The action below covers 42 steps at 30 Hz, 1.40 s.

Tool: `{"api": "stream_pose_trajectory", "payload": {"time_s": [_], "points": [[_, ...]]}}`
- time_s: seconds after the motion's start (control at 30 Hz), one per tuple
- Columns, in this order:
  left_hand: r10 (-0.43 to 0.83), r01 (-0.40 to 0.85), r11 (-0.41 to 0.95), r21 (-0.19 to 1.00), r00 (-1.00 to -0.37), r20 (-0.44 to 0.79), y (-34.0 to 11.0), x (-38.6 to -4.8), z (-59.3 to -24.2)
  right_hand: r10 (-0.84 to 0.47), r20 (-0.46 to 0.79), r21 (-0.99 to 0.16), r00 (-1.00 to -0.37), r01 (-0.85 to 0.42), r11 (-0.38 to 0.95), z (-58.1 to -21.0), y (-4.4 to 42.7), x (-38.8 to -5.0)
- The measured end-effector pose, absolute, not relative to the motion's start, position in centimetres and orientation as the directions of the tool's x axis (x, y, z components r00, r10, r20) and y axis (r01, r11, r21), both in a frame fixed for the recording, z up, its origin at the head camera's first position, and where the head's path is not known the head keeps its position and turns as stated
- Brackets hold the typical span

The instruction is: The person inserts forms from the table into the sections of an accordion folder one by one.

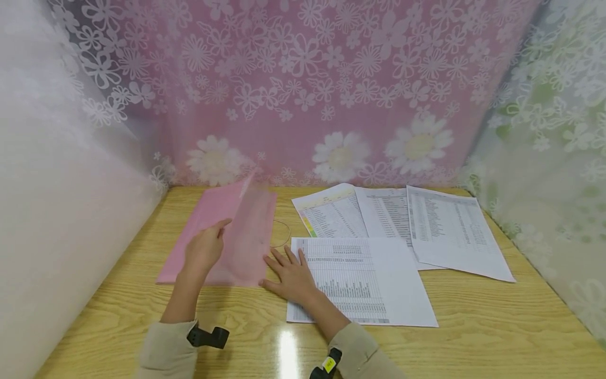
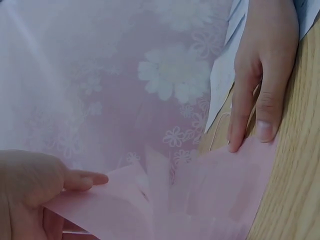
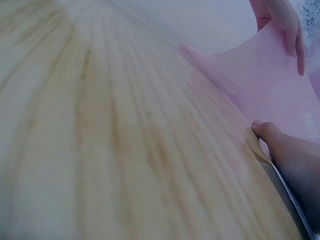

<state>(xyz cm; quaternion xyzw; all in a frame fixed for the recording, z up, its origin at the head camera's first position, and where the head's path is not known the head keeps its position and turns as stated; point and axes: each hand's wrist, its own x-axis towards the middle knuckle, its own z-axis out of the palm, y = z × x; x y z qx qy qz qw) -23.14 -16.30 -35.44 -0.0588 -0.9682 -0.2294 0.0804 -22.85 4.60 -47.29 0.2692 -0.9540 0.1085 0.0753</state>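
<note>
A pink folder (image 1: 246,258) lies at the left of the wooden table, its cover lifted partway and bent. My left hand (image 1: 204,251) grips the cover by its edge; in the left wrist view the thumb lies on top and the other fingers are partly hidden by the pink sheet (image 2: 115,200). Spread and flat, my right hand (image 1: 294,279) rests across the left part of a printed sheet (image 1: 407,284), with fingertips at the folder's right edge. A thin string loop (image 1: 289,231) sticks out from that edge.
Behind and right of the near sheet lie three more printed sheets: one with a coloured edge (image 1: 331,210), one in the middle (image 1: 385,210) and one at the right (image 1: 454,231), partly overlapping. Flowered curtains (image 1: 303,105) stand around the table (image 1: 473,337).
</note>
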Motion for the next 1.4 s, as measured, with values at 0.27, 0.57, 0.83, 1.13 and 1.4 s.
{"api": "stream_pose_trajectory", "payload": {"time_s": [0.27,0.57,0.83,1.13,1.4], "points": [[0.084,0.208,0.845,0.492,-0.961,0.263,-17.3,-23.6,-35.7,-0.495,0.194,-0.178,-0.847,-0.527,0.831,-47.2,4.5,-22.7],[0.02,0.239,0.812,0.532,-0.923,0.384,-18.2,-24.1,-34.6,-0.485,0.179,-0.153,-0.856,-0.512,0.845,-46.9,4.6,-22.8],[0.065,0.245,0.723,0.646,-0.955,0.29,-19.8,-24.4,-34.6,-0.497,0.195,-0.145,-0.846,-0.526,0.838,-46.1,4.7,-22.7],[0.042,0.264,0.698,0.666,-0.943,0.329,-20.4,-24.6,-34.6,-0.495,0.265,-0.242,-0.828,-0.554,0.796,-42.9,8.8,-24.6],[-0.009,0.245,0.678,0.694,-0.94,0.34,-21.2,-24.0,-34.2,-0.397,0.159,-0.368,-0.904,-0.427,0.826,-41.8,17.1,-27.2]]}}
